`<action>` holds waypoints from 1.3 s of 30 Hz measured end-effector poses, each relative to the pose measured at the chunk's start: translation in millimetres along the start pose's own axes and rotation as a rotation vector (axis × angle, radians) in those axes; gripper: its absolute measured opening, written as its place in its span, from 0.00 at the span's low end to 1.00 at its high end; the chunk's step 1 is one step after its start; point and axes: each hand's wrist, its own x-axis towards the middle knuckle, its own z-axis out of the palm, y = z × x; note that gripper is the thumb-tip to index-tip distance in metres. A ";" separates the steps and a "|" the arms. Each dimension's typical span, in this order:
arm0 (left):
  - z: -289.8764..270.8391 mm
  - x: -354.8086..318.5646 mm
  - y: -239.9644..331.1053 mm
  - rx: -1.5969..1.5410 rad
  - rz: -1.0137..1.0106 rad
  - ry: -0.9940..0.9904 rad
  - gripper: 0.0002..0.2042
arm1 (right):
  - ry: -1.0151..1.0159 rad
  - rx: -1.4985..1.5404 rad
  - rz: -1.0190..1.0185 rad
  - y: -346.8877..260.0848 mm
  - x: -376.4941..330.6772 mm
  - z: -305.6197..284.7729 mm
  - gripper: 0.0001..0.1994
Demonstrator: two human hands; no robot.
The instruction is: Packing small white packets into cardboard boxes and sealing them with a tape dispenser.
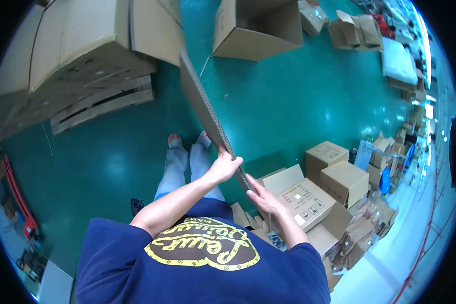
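A flat brown cardboard sheet [203,101] stands nearly edge-on in front of me, its corrugated edge facing up. It slants from the upper middle of the head view down toward my body. My left hand [225,166] grips it near its closer end, the thumb over the edge and the fingers partly hidden behind it. Nearer to me, my right hand [263,196] holds the sheet's near end from the right side. An opened cardboard box [309,200] with printed markings and raised flaps lies just right of my right hand.
Large cartons [81,35] sit on a wooden pallet [106,104] at the upper left. An open box [258,43] stands ahead on the green floor [273,106]. Closed boxes [344,180] and flattened cardboard [359,228] lie at the right. A red pallet-jack-like frame [20,197] stands far left.
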 end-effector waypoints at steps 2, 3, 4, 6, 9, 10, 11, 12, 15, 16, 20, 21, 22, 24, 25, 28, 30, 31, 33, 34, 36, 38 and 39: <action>-0.1 10.6 -18.6 0.202 0.084 0.029 0.35 | 0.002 0.086 0.028 4.1 5.9 25.6 0.31; 1.2 15.2 -26.5 0.208 0.123 0.006 0.43 | 0.040 0.156 -0.019 17.4 9.4 41.1 0.33; -2.8 15.4 -20.9 0.265 0.055 -0.052 0.46 | 0.065 0.283 0.005 29.1 17.3 56.1 0.33; -2.4 27.9 -21.0 0.354 0.009 -0.151 0.50 | 0.193 0.338 0.043 51.9 28.6 84.4 0.33; -16.1 61.4 -25.5 0.440 0.117 -0.008 0.43 | 0.363 0.423 -0.070 50.0 68.6 99.0 0.31; -22.2 76.2 -32.9 0.402 0.198 -0.044 0.41 | 0.408 0.491 -0.071 47.3 80.1 102.5 0.31; -21.2 83.3 -27.9 0.364 0.276 -0.092 0.38 | 0.458 0.565 -0.069 47.4 86.4 107.5 0.30; -19.2 86.4 -24.4 0.285 0.206 -0.182 0.33 | 0.555 0.496 -0.091 51.6 89.6 112.2 0.30; -32.4 102.2 -47.5 0.256 0.225 -0.218 0.38 | 0.647 0.527 -0.062 48.0 97.7 126.3 0.30; -21.3 92.9 -31.5 0.171 0.232 -0.265 0.33 | 0.736 0.506 -0.047 44.3 97.1 130.0 0.31; -13.0 92.9 -19.8 0.311 0.278 -0.229 0.25 | 0.827 0.662 -0.100 42.3 108.7 140.3 0.33; -9.2 91.3 -14.8 0.374 0.238 -0.226 0.24 | 0.840 0.634 -0.100 46.7 108.8 143.8 0.33; -13.4 87.2 -9.5 0.498 0.250 -0.194 0.24 | 0.827 0.655 -0.084 47.4 106.9 144.7 0.33; -23.7 85.5 -16.4 0.421 0.250 -0.150 0.25 | 0.910 0.649 -0.119 56.4 97.0 140.5 0.31; -32.4 85.2 -14.6 0.537 0.239 -0.153 0.28 | 0.990 0.618 -0.136 60.4 91.2 138.1 0.29; -16.0 84.4 -23.0 0.591 0.192 -0.017 0.29 | 1.124 0.436 -0.075 79.9 74.4 127.3 0.24; -22.8 84.3 -24.9 0.624 0.157 0.070 0.29 | 1.238 0.314 -0.022 100.0 71.7 115.5 0.21; -27.6 84.0 -25.2 0.560 0.192 -0.002 0.29 | 1.197 0.268 0.055 108.9 65.2 107.2 0.21; -10.3 62.5 0.3 0.536 0.265 -0.089 0.29 | 1.346 0.194 0.042 132.9 37.5 86.4 0.26; -5.3 50.5 9.8 0.546 0.220 -0.046 0.28 | 1.358 0.165 0.091 145.7 29.7 74.0 0.26; -30.3 27.5 5.6 0.510 0.123 0.087 0.28 | 1.362 0.129 0.136 171.7 29.0 58.8 0.29; -30.7 1.6 12.1 0.569 0.210 0.148 0.24 | 1.355 0.179 0.236 190.2 18.9 48.9 0.32; -42.2 -12.9 16.0 0.570 0.201 0.153 0.24 | 1.351 0.232 0.247 189.1 15.0 43.4 0.33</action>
